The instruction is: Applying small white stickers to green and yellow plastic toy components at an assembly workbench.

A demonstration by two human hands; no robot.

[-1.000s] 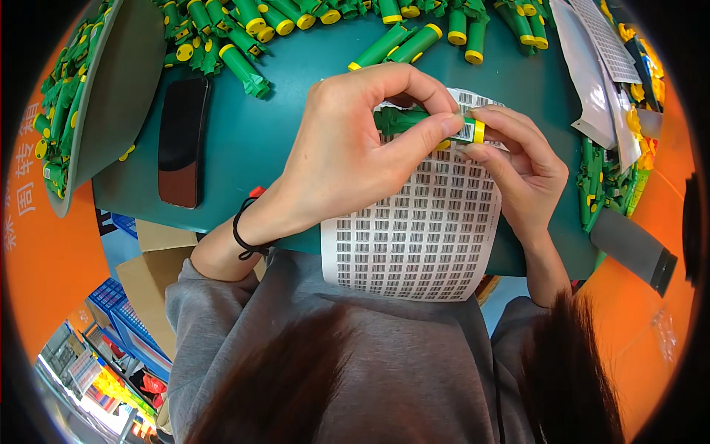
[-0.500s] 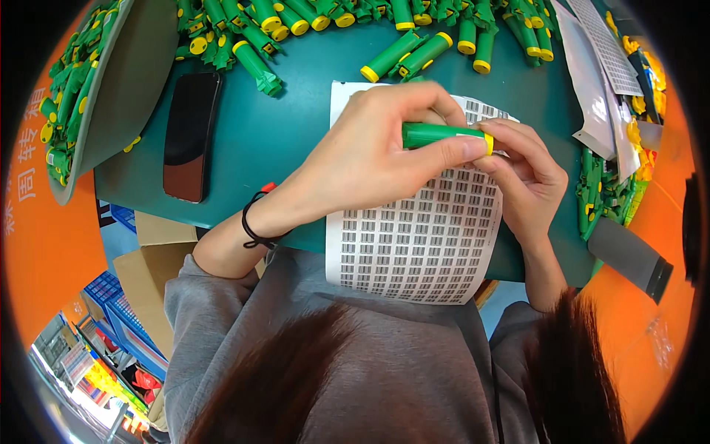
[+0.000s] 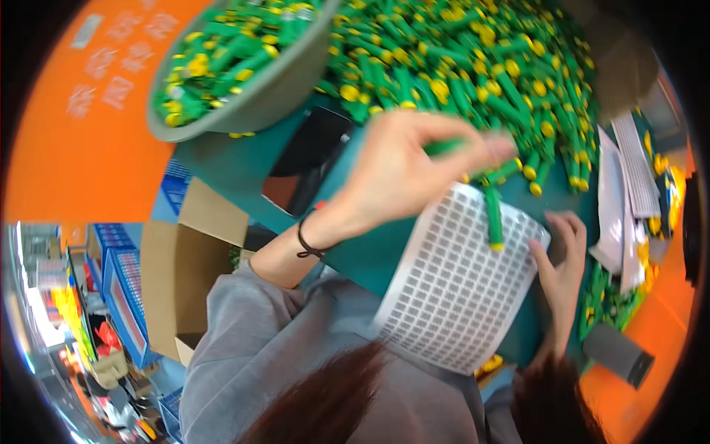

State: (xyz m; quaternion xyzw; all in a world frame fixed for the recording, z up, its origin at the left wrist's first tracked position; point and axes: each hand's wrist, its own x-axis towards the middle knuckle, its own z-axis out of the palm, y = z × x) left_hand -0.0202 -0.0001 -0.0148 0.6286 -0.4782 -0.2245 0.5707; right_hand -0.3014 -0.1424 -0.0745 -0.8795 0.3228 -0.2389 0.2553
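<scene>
The far heap of green tubes (image 3: 458,92) and nearer label sheet (image 3: 458,285) seem placed for easy reach. The left hand (image 3: 405,170) is blurred and curled, whether pinching anything I cannot tell; the right hand (image 3: 563,265) spreads loosely at the sheet's right edge. One slim green tube (image 3: 495,220), yellow-ended, appears to lie across the sheet's far edge.

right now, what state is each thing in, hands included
left hand, raised, blurred, thumb and finger brought together; whether it holds anything is unclear
right hand, fingers apart, at the label sheet's right edge
label sheet, spread out, slightly bowed
green tube, over the label sheet, apart from the right hand
phone, screen dark
tub, filled with green-and-yellow pieces
cardboard box, open
</scene>
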